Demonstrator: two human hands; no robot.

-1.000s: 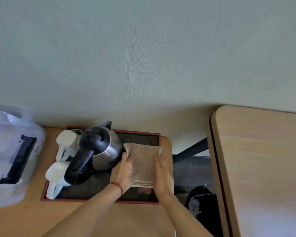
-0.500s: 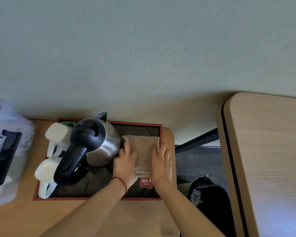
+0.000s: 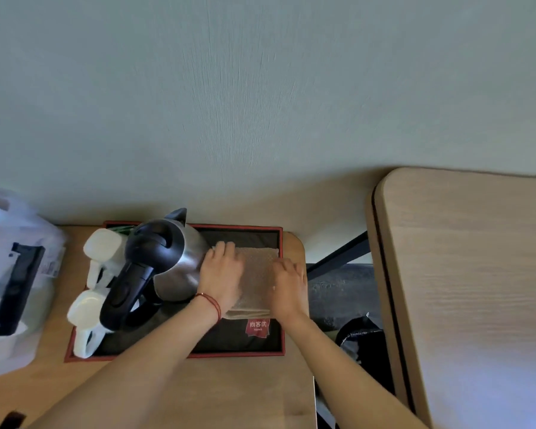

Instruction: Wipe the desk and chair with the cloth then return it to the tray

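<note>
A folded beige cloth (image 3: 258, 275) lies flat in the right part of a dark tray with a red rim (image 3: 281, 292). My left hand (image 3: 222, 274) presses on the cloth's left side, fingers spread, close to the kettle. My right hand (image 3: 288, 281) rests flat on the cloth's right side near the tray's right rim. The tray stands on a small wooden side table (image 3: 229, 391). A wooden desk top (image 3: 471, 274) fills the right of the view.
A steel kettle with a black handle (image 3: 164, 267) and two white cups (image 3: 101, 249) fill the tray's left half. A white plastic bag (image 3: 13, 274) sits at the far left. A black bin bag (image 3: 359, 335) lies in the gap between table and desk. The wall is behind.
Both hands have lowered the cloth from a raised hold down flat onto the tray and now press on it. The cloth lies flatter and the tray's red label shows below it.
</note>
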